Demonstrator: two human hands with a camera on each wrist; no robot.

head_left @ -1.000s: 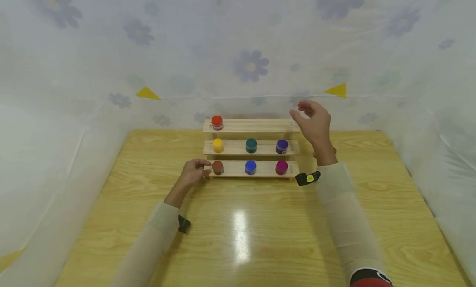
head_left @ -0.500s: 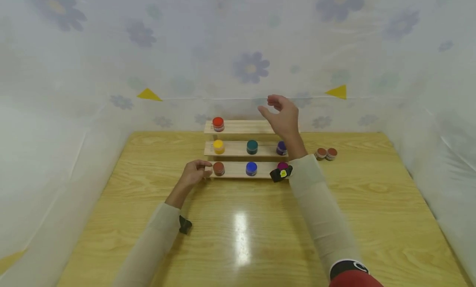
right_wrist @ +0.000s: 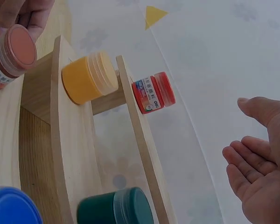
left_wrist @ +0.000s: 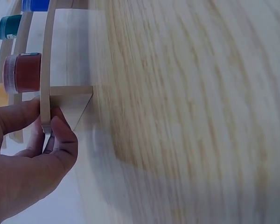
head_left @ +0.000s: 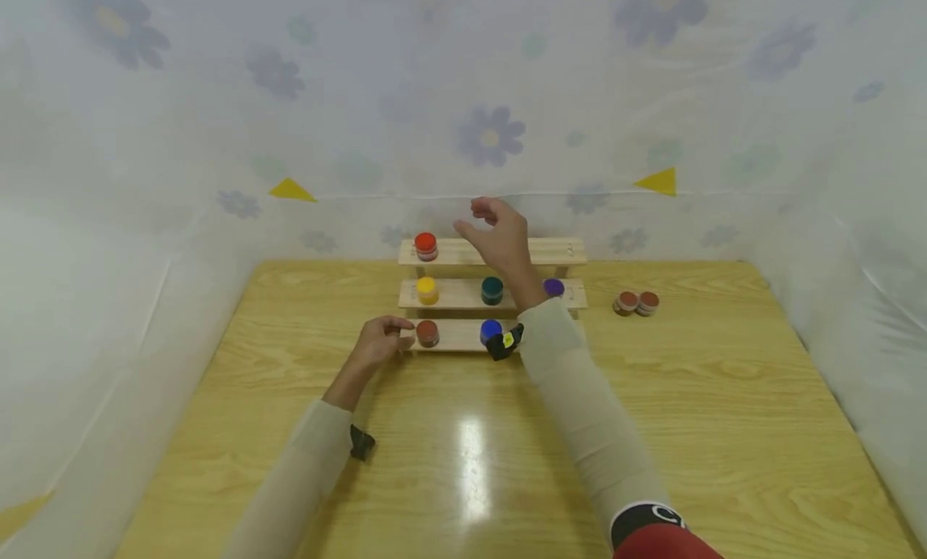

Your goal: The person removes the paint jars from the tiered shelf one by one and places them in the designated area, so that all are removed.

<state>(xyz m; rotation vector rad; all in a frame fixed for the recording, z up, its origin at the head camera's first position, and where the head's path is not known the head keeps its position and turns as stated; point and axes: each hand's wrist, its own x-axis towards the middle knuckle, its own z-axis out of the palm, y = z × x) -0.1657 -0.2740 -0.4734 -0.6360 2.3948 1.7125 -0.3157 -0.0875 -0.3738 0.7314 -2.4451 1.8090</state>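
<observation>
A three-tier wooden rack [head_left: 463, 253] holds small paint jars. My left hand [left_wrist: 42, 149] pinches the left end of its lowest board, next to the brown paint jar [left_wrist: 25, 73]. Over the top board, to the right of the red paint jar [head_left: 426, 246], my right hand [right_wrist: 261, 163] hangs in the air with fingers apart and nothing in them. On the middle board stand a yellow jar [right_wrist: 88, 77], a green jar [right_wrist: 114, 207] and a purple jar [head_left: 554, 288]. A blue jar [head_left: 491, 331] sits on the lowest board, partly behind the right wrist's black strap.
Two brown-lidded jars [head_left: 627, 303] stand side by side on the wooden table [head_left: 688, 398], right of the rack. A white flowered sheet [head_left: 362, 108] rises behind and at both sides, with yellow triangles [head_left: 655, 182] on it.
My right hand has moved left from the rack's right end to above its top board, uncovering the two brown-lidded jars and covering the magenta one. The left hand has stayed put.
</observation>
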